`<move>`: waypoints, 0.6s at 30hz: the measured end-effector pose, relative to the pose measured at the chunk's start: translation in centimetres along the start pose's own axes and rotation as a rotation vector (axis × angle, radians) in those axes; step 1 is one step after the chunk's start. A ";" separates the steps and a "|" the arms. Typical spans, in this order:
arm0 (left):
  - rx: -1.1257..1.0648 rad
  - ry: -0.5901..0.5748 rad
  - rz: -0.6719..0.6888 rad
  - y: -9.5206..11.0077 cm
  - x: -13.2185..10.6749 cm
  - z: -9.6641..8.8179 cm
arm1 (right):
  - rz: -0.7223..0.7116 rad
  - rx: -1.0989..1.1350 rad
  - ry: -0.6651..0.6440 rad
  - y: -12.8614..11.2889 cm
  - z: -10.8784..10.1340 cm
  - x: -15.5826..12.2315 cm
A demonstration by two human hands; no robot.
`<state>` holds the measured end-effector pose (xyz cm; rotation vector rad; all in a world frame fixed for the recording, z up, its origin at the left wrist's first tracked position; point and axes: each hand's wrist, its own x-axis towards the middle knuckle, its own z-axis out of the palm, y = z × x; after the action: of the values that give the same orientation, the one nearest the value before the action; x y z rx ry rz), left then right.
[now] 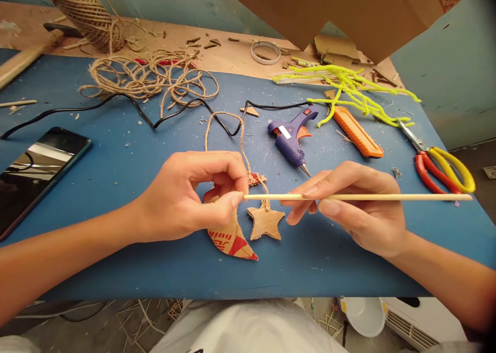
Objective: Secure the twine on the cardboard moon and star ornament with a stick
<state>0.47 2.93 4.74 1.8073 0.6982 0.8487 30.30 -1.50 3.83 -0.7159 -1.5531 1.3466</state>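
Observation:
A thin wooden stick (364, 197) runs level between my two hands above the blue table. My left hand (201, 193) pinches its left end between thumb and forefinger. Nearer its middle, my right hand (356, 208) grips the same stick with thumb and fingers. Below lie a cardboard crescent moon (232, 242) with red print, partly covered by my left hand, and a small cardboard star (266, 223) tied to twine (243, 136). Just beyond my right hand a purple glue gun (290, 141) rests on its side, nozzle towards me.
Loose twine (151, 79) and a twine spool (85, 12) are at the back left. A phone (42, 172) lies left. Lime pipe cleaners (344, 84), an orange cutter (356, 131) and scissors (437, 162) lie right. A black cord (143, 116) crosses the table.

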 end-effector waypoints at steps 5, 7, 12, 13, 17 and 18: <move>0.027 -0.078 -0.029 0.5 0.0 0.1 | -0.032 0.016 -0.049 0.0 0.0 0.3; 0.046 -0.088 -0.002 0.5 0.0 0.0 | -0.031 0.034 -0.071 0.0 -0.1 0.3; 0.074 -0.065 -0.017 -0.2 0.1 -0.7 | -0.091 0.067 -0.191 0.0 -0.1 0.1; 0.066 -0.078 0.000 -0.4 0.2 -0.8 | -0.097 0.058 -0.198 -0.1 -0.1 0.1; 0.246 -0.080 0.235 -1.1 0.3 -1.7 | -0.063 0.030 -0.166 -0.2 -0.1 0.2; 0.346 -0.050 0.329 -1.1 0.2 -2.0 | -0.053 0.031 -0.158 -0.2 -0.1 0.2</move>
<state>-1.08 4.54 4.32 2.2904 0.5458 0.9338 30.35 -1.29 4.12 -0.5564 -1.6596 1.4128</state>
